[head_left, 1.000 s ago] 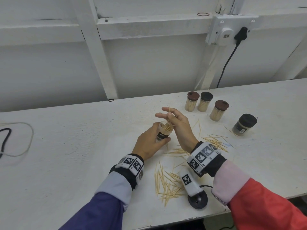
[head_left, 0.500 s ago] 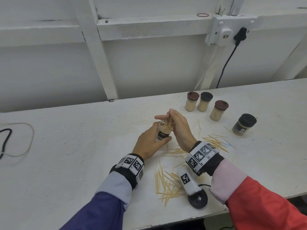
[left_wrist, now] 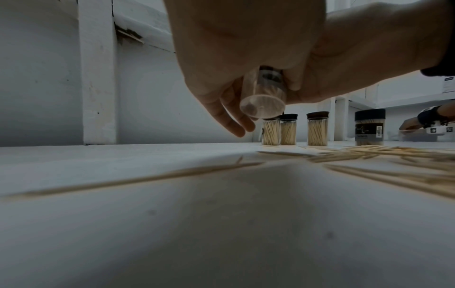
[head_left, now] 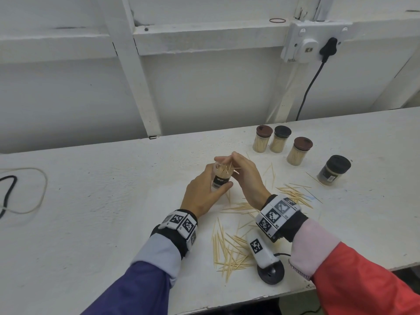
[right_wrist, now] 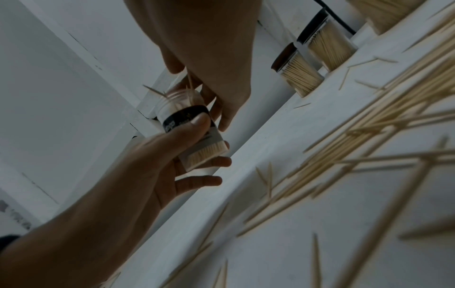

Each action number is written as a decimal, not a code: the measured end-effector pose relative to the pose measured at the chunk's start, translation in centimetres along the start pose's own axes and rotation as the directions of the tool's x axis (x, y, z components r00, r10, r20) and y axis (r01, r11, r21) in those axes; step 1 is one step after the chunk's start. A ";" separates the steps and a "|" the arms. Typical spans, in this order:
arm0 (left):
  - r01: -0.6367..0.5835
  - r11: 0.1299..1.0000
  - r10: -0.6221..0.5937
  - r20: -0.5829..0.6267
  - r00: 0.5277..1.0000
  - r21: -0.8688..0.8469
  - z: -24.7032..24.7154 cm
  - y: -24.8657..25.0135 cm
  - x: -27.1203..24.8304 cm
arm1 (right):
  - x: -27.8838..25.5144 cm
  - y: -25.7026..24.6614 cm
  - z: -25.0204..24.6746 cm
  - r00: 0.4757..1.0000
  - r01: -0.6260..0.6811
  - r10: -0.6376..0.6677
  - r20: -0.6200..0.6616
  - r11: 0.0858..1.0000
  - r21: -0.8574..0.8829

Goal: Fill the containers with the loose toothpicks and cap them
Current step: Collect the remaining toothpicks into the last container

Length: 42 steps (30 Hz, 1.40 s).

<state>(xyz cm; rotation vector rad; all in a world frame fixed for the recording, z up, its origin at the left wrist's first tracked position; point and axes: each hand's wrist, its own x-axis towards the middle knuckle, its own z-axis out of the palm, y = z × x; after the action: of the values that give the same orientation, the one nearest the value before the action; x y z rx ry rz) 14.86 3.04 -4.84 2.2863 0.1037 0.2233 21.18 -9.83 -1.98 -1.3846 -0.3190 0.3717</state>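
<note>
My left hand (head_left: 213, 189) grips a clear container (head_left: 220, 178) with a black label and holds it tilted above the white table (head_left: 113, 201). It has no cap, and toothpicks stick out of its mouth at odd angles. My right hand (head_left: 227, 159) hovers over the mouth, thumb and fingertips pinching the protruding toothpicks. The right wrist view shows the container (right_wrist: 194, 132) between the left thumb and fingers. The left wrist view shows its base (left_wrist: 262, 101) lifted off the table. Loose toothpicks (head_left: 231, 253) lie near the front edge, and more toothpicks (head_left: 293, 194) lie to the right.
Three capped, filled containers (head_left: 262, 138) (head_left: 280, 138) (head_left: 300, 151) and a wider black-lidded jar (head_left: 334, 170) stand at the back right. A white tagged device on a black base (head_left: 266, 258) sits by the front edge. Cables (head_left: 9, 192) lie at far left.
My right hand has come down from holding a toothpick upright above the container to its mouth. The left hand has kept its grip, shifting little.
</note>
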 end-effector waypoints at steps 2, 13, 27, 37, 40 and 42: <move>0.007 1.000 -0.007 -0.004 1.000 0.007 0.0 0.0 0.0 | -0.1 0.0 -0.2 1.000 0.000 -0.001 0.002 1.000 0.027; -0.003 1.000 0.003 -0.004 1.000 0.025 0.0 0.1 0.0 | 0.2 -0.4 -0.9 0.990 0.055 -0.025 0.138 0.973 -0.224; -0.070 0.997 0.069 -0.057 0.996 -0.013 0.1 -0.3 0.0 | 1.3 -1.6 -2.0 0.959 -0.090 0.179 0.222 0.928 -0.360; -0.104 0.994 0.101 -0.104 0.989 -0.024 0.5 -1.0 0.3 | 1.1 -1.7 -3.3 0.912 -0.155 0.259 0.318 0.935 -0.318; -0.121 0.992 0.118 -0.094 0.989 -0.024 0.4 -0.8 0.3 | 1.2 -1.3 -3.3 0.938 -0.091 0.207 0.279 0.922 -0.377; -0.139 0.990 0.139 -0.094 0.986 0.007 0.5 -0.7 0.2 | 1.2 -1.5 -3.3 0.953 -0.090 0.188 0.239 0.926 -0.366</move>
<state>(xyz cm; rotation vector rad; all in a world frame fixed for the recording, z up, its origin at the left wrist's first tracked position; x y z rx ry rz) 15.15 3.20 -5.67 2.2850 -0.0075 0.4041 23.78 -12.50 -1.02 -1.7172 -0.5327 0.6505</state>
